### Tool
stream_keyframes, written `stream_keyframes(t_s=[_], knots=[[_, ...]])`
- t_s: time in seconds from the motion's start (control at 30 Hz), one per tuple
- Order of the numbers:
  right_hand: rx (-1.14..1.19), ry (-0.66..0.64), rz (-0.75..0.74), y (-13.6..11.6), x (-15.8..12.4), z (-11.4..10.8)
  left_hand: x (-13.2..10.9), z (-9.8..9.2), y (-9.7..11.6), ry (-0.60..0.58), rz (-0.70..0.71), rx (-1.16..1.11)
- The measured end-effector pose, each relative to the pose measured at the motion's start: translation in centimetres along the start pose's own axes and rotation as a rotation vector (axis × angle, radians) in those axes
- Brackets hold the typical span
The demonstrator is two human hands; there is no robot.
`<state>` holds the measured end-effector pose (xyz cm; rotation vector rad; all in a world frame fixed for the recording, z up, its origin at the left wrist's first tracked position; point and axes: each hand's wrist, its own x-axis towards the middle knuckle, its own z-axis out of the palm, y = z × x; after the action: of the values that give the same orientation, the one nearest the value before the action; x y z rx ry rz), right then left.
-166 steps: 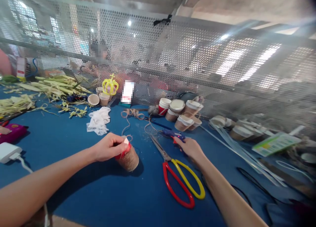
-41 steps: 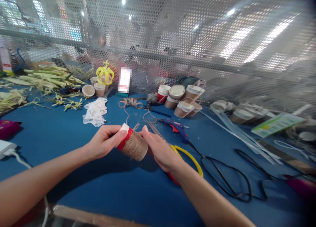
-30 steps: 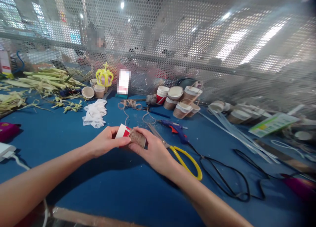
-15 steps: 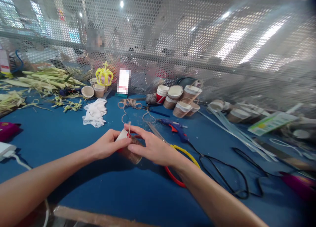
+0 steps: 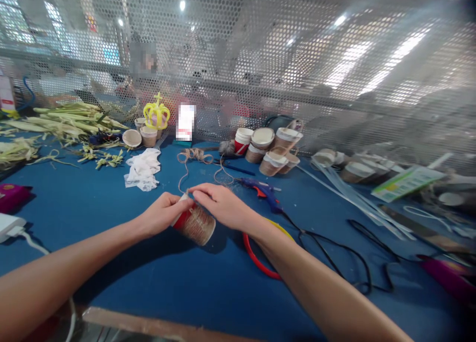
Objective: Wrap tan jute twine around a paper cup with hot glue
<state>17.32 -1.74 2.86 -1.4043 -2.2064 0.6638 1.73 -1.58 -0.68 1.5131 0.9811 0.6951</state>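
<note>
A paper cup [image 5: 199,227] lies tilted in my hands above the blue table, its bottom end toward the right. Brown twine winds round much of its side, and a red band shows beside the windings. My left hand [image 5: 163,214] is closed on the cup's left end, thumb along the top. Over the cup's upper edge, my right hand [image 5: 219,203] pinches the twine [image 5: 182,178], fingers pressed together. That strand runs back to a loose bundle of twine [image 5: 197,155]. Scissors [image 5: 260,262] with red and yellow handles lie partly under my right forearm.
A blue glue gun [image 5: 264,191] with a black cord lies to the right. Several cups [image 5: 273,162] stand at the back near a perforated metal screen [image 5: 230,49]. White crumpled cloth [image 5: 143,168], a yellow crown [image 5: 156,115] and corn husks [image 5: 70,119] are on the left.
My right hand has moved up along the cup, uncovering more of its twine-wrapped side. The strand that stood up at the cup's edge is now pulled down by my fingers.
</note>
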Motion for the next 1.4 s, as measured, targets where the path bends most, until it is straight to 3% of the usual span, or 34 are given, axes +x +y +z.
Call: stream_keyframes(t_s=[0.13, 0.3, 0.43, 0.57, 0.67, 0.8, 0.9, 1.0, 1.13, 1.4], knots=[[-0.088, 0.174, 0.208, 1.5, -1.3, -2.3, -0.1, -0.2, 0.1, 0.050, -0.021, 0.030], [-0.308, 0.434, 0.469, 7.1, -3.3, -6.6, 0.0, -0.7, -0.1, 0.029, -0.002, 0.097], [-0.348, 0.345, 0.612, 11.8, -4.0, -7.1, 0.0, -0.7, 0.0, 0.021, 0.013, 0.157], [-0.299, 0.329, 0.678, 13.5, -3.8, -6.4, 0.2, -0.6, 0.1, 0.012, 0.027, 0.105], [-0.217, 0.407, 0.672, 12.5, -3.8, -6.7, 0.3, -0.6, 0.0, 0.021, 0.028, 0.063], [-0.032, 0.486, 0.566, 8.6, -4.7, -7.3, 0.4, -0.7, 0.1, 0.054, 0.004, 0.061], [0.298, 0.353, 0.497, 4.9, -5.7, -7.1, 0.5, -0.8, 0.3, 0.085, -0.001, 0.089], [0.293, 0.259, 0.443, 2.3, -6.5, -6.2, 0.5, -1.0, 0.3, 0.064, 0.010, 0.106], [0.291, 0.250, 0.415, 1.3, -6.9, -5.3, 0.4, -1.2, -0.1, 0.046, 0.006, 0.151], [0.228, 0.077, 0.411, 1.2, -8.0, -1.6, 0.0, -1.1, 0.4, -0.022, 0.033, 0.138]])
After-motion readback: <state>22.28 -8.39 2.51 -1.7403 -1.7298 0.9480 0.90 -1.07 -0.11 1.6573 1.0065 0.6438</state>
